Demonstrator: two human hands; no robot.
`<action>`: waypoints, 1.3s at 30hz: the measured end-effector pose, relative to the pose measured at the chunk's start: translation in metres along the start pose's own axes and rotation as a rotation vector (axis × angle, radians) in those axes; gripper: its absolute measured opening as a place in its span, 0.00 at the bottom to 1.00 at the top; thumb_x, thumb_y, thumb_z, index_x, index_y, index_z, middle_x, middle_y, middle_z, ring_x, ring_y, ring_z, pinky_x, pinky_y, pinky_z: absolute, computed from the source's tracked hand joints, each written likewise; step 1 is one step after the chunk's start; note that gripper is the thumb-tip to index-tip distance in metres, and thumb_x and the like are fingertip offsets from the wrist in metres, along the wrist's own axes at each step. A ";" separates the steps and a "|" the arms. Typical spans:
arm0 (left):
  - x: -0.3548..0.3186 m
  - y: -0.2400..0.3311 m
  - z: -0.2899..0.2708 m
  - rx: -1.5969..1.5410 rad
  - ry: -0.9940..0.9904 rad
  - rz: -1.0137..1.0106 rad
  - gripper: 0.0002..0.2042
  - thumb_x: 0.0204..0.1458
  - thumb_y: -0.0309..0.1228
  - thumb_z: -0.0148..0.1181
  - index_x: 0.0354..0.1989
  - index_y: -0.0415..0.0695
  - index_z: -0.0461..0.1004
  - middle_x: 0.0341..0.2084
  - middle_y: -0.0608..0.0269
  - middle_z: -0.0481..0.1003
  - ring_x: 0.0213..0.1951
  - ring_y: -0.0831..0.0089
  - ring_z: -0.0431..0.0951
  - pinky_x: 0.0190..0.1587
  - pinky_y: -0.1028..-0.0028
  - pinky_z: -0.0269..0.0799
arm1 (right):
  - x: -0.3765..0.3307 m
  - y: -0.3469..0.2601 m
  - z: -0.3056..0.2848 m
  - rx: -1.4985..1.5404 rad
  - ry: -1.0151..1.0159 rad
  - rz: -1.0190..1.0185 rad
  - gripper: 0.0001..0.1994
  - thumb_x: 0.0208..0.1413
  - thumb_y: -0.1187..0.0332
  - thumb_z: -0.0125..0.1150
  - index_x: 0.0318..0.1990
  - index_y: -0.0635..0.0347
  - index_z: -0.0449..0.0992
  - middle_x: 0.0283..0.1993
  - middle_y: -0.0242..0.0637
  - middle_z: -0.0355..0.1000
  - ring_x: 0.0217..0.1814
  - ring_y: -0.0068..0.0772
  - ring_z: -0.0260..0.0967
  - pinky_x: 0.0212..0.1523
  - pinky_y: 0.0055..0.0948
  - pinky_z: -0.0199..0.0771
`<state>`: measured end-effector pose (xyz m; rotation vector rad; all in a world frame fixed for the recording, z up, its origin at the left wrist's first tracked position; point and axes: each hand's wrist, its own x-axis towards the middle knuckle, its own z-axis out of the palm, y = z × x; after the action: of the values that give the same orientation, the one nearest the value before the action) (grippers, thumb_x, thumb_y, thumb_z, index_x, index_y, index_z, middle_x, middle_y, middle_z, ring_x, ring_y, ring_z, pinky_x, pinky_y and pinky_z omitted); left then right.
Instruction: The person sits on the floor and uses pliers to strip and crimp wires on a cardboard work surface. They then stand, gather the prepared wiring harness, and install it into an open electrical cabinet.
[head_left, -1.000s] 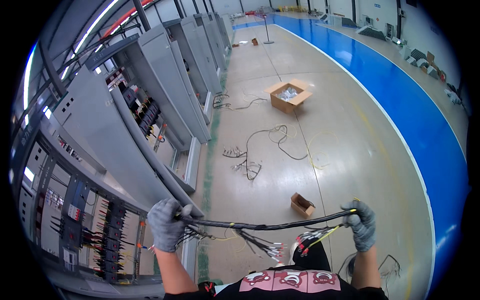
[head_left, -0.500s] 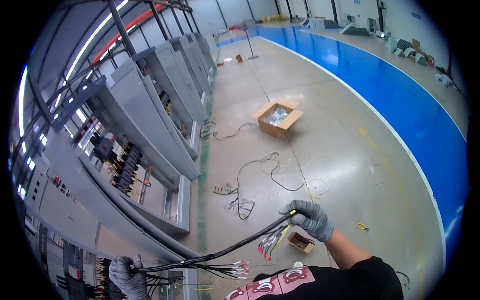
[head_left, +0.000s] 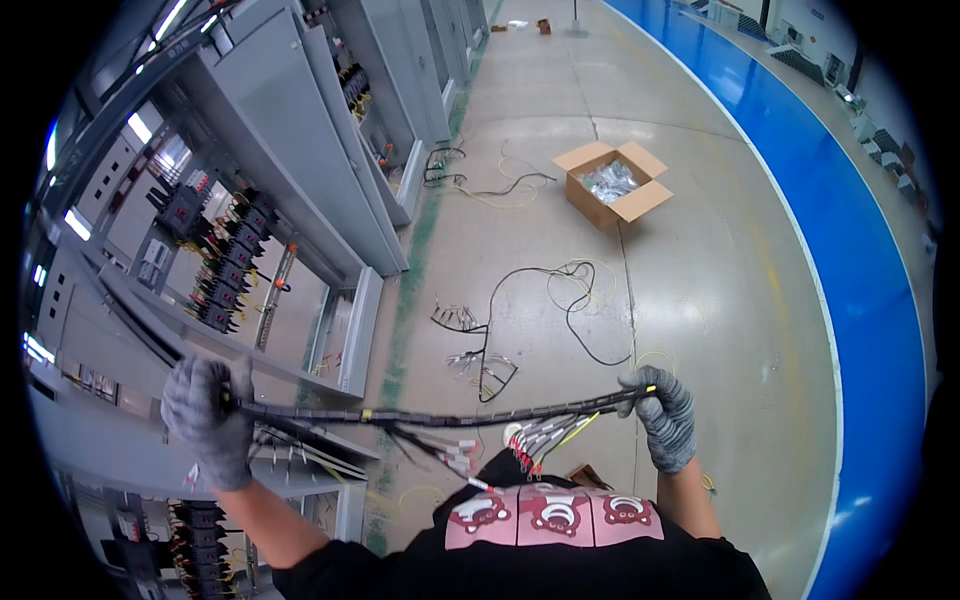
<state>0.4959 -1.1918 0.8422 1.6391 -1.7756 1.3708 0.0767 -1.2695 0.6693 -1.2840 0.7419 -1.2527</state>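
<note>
Harness (head_left: pixel 440 417) of black wires is held stretched across the chest, left hand (head_left: pixel 207 418) and right hand (head_left: pixel 662 415) each clamped on an end; loose tips are best kept untangled.

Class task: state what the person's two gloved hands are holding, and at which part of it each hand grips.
A black wire harness, stretched between the hands. The left hand grips one end; the right hand grips the other end, near where the loose wires branch out.
</note>
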 end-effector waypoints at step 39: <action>0.448 0.050 0.713 0.029 -0.130 -0.143 0.14 0.37 0.27 0.66 0.19 0.45 0.62 0.17 0.61 0.63 0.24 0.60 0.66 0.28 0.63 0.59 | 0.873 0.154 -0.155 -0.264 0.026 -0.180 0.10 0.54 0.69 0.56 0.42 0.63 0.75 0.28 0.33 0.70 0.26 0.20 0.65 0.30 0.20 0.68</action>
<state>0.5732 -2.0315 0.8462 1.8700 -1.6783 1.2572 0.1747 -2.1640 0.6874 -1.5805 0.8463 -1.3501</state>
